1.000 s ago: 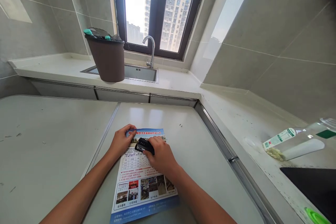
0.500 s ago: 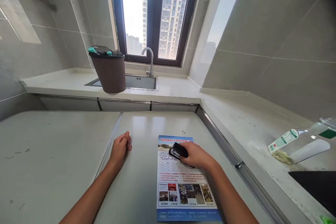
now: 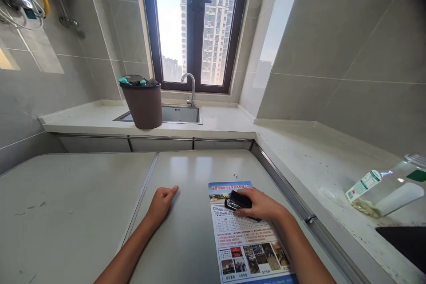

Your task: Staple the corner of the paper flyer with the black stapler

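My right hand (image 3: 261, 206) is closed around a small black stapler (image 3: 237, 201) and rests it on the upper part of a printed leaflet (image 3: 248, 242). The leaflet lies flat on the pale grey table (image 3: 83, 204), with blue bands and small photos near its lower end. My left hand (image 3: 162, 202) sits on the bare table to the left of the leaflet, fingers curled in with the index finger pointing forward, holding nothing.
A brown bin (image 3: 143, 102) stands on the white counter (image 3: 219, 122) by a steel sink (image 3: 181, 114) with a tap (image 3: 190, 88) under the window. A clear plastic bottle (image 3: 386, 186) lies on the counter at right, next to a black hob (image 3: 404, 242).
My right hand has slid the leaflet and stapler to the right. My left hand let go of the leaflet and now rests on the table. The view has tilted upward.
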`<state>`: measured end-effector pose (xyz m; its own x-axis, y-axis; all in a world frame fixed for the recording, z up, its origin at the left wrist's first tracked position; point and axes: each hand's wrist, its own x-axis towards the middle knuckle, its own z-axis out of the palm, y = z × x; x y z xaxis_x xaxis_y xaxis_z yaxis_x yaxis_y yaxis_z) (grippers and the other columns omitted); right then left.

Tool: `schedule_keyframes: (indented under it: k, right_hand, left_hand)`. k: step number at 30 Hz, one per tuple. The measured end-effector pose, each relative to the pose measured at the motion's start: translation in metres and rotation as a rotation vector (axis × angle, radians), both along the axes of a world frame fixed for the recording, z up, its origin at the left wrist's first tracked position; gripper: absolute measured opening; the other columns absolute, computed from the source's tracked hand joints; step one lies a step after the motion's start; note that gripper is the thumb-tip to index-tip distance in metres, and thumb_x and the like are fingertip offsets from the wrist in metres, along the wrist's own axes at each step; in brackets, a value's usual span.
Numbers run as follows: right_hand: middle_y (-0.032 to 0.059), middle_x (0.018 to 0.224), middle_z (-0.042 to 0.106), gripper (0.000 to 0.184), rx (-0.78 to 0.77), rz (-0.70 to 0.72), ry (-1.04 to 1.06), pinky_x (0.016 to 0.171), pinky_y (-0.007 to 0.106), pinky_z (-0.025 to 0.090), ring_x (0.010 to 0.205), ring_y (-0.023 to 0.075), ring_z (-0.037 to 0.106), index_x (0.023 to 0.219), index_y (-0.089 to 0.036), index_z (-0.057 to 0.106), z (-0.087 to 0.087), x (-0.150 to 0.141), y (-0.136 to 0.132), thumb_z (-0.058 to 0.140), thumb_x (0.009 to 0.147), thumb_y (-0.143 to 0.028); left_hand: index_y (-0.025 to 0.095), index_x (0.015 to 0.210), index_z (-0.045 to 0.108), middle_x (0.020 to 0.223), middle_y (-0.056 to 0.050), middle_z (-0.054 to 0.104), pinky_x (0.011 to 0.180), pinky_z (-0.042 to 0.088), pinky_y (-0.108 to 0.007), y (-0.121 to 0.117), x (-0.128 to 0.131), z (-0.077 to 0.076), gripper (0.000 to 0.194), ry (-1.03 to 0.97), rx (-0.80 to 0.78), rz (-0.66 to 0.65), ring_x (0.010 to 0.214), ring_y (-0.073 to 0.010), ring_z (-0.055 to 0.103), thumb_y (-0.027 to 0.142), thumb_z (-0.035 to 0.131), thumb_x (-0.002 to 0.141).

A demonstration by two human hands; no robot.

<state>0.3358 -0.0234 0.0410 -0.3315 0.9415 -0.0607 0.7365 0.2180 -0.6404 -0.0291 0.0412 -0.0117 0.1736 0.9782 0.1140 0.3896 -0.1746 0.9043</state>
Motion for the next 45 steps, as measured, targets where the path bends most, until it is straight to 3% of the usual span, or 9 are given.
schedule_keyframes:
  k: [2,4,7,14,21,26,30,36,45]
  right_hand:
    - [-0.0005,0.075,0.063,0.043,0.086,-0.124,0.101,0.066,0.026,0.038,0.072,0.0170,0.055,0.077,-0.020,0.063,-0.006,0.004,0.007,0.060,0.089,-0.061]
    - [-0.0002,0.063,0.053,0.062,0.229,-0.357,0.218,0.063,0.028,0.037,0.064,0.0171,0.049,0.064,-0.020,0.053,-0.016,0.009,0.016,0.039,0.096,-0.071]
    - [-0.0002,0.054,0.044,0.070,0.367,-0.615,0.336,0.059,0.030,0.035,0.056,0.0169,0.044,0.055,-0.022,0.046,-0.037,0.017,0.028,0.031,0.094,-0.078]
    - [-0.0020,0.046,0.043,0.072,0.425,-0.791,0.411,0.048,0.027,0.033,0.045,0.0142,0.040,0.053,-0.022,0.048,-0.067,0.035,0.043,0.032,0.091,-0.082]
    - [-0.0036,0.052,0.044,0.059,0.522,-0.736,0.323,0.055,0.026,0.033,0.053,0.0133,0.042,0.057,-0.021,0.049,-0.067,0.029,0.043,0.055,0.089,-0.070]
    - [0.0023,0.076,0.059,0.035,0.721,-0.464,0.100,0.075,0.029,0.043,0.075,0.0184,0.055,0.076,-0.021,0.057,-0.057,0.021,0.039,0.056,0.097,-0.049]
    - [0.0088,0.101,0.068,0.018,0.699,-0.269,0.115,0.086,0.034,0.053,0.097,0.0230,0.065,0.100,-0.021,0.064,-0.063,0.022,0.045,0.056,0.096,-0.037]
    - [0.0109,0.137,0.062,0.038,0.567,-0.095,0.060,0.114,0.044,0.046,0.131,0.0238,0.057,0.130,-0.022,0.060,-0.086,0.026,0.057,0.048,0.095,-0.023]
    - [0.0090,0.159,0.043,0.058,0.438,-0.111,-0.110,0.119,0.044,0.042,0.146,0.0249,0.042,0.152,-0.024,0.046,-0.090,0.021,0.059,0.050,0.100,-0.047]
  left_hand:
    - [0.024,0.059,0.013,0.059,0.003,0.011,0.054,0.013,-0.030,0.002,-0.002,-0.001,0.058,-0.044,-0.009,0.024,0.055,-0.0123,0.011,0.059,0.046,0.091]
    - [0.024,0.059,0.013,0.059,0.004,0.011,0.054,0.012,-0.030,0.003,-0.003,-0.002,0.058,-0.042,-0.009,0.031,0.055,-0.0122,0.010,0.058,0.047,0.090]
    - [0.024,0.058,0.014,0.059,0.004,0.011,0.054,0.012,-0.030,0.004,-0.002,-0.003,0.058,-0.045,-0.014,0.010,0.056,-0.0121,0.010,0.057,0.048,0.090]
    - [0.024,0.057,0.017,0.057,0.005,0.013,0.053,0.013,-0.028,0.003,-0.002,0.000,0.058,-0.107,-0.039,0.010,0.055,-0.0106,0.011,0.061,0.050,0.087]
    - [0.025,0.058,0.017,0.056,0.005,0.014,0.053,0.012,-0.029,0.004,-0.002,0.001,0.056,-0.135,-0.034,0.043,0.054,-0.0104,0.012,0.059,0.052,0.086]
    - [0.025,0.058,0.017,0.057,0.005,0.013,0.053,0.013,-0.029,0.005,-0.001,-0.003,0.057,-0.120,-0.025,0.049,0.054,-0.0104,0.012,0.061,0.051,0.086]
    - [0.025,0.059,0.017,0.057,0.005,0.014,0.053,0.013,-0.029,0.007,-0.002,-0.006,0.057,-0.123,-0.019,0.058,0.054,-0.0105,0.012,0.061,0.050,0.087]
    - [0.025,0.058,0.018,0.056,0.005,0.015,0.054,0.013,-0.029,0.006,-0.003,-0.005,0.057,-0.143,-0.019,0.073,0.054,-0.0107,0.013,0.061,0.050,0.088]
    - [0.025,0.059,0.017,0.057,0.005,0.014,0.053,0.012,-0.029,0.006,-0.004,-0.008,0.057,-0.188,-0.042,0.051,0.054,-0.0103,0.012,0.059,0.052,0.088]
